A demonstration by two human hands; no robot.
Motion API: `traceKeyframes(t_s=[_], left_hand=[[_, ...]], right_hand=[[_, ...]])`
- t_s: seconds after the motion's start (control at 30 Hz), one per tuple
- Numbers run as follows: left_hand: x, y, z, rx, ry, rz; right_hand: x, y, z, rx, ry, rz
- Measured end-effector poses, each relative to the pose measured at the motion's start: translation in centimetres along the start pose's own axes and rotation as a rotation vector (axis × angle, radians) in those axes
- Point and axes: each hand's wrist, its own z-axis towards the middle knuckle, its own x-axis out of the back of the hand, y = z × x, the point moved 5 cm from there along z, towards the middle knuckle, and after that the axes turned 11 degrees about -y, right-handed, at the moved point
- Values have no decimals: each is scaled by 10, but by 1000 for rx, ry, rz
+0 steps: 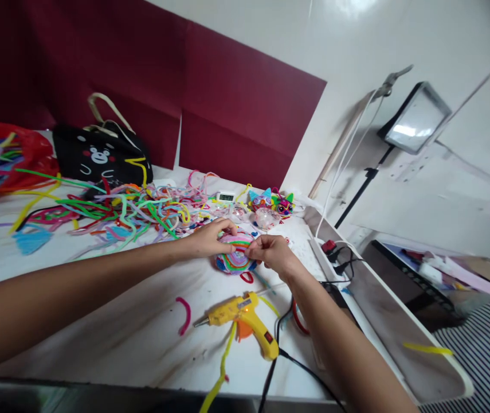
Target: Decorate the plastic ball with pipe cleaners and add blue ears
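Observation:
A round ball wrapped in coiled pipe cleaners (236,265), with pink, green, orange and blue bands, rests on the white table. My left hand (212,238) curls round its left and upper side, thumb across the top. With pinched fingers, my right hand (270,252) presses at the ball's right side; whatever small piece lies in the pinch is hidden. A red loop of pipe cleaner (247,277) lies just under the ball. Nearer to me, a yellow hot glue gun (240,315) lies on its side, nozzle pointing left, beside a short magenta pipe cleaner (184,315).
A tangle of pipe cleaners (141,209) spreads over the table's back left, before a black bag (98,155). Two finished-looking animal heads (271,201) and a small digital display (226,197) stand behind the ball. Black cables (277,344) cross the front right, near a power strip (328,264).

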Motion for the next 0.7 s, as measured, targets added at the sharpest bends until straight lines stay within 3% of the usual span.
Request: traceKeyframes(t_s=[0.37, 0.7], left_hand=[[5, -1, 6, 2, -77, -70], [8, 5, 22, 35, -80, 105]], right_hand=[[-1, -6, 6, -61, 50, 19], [2, -9, 9, -49, 22, 31]])
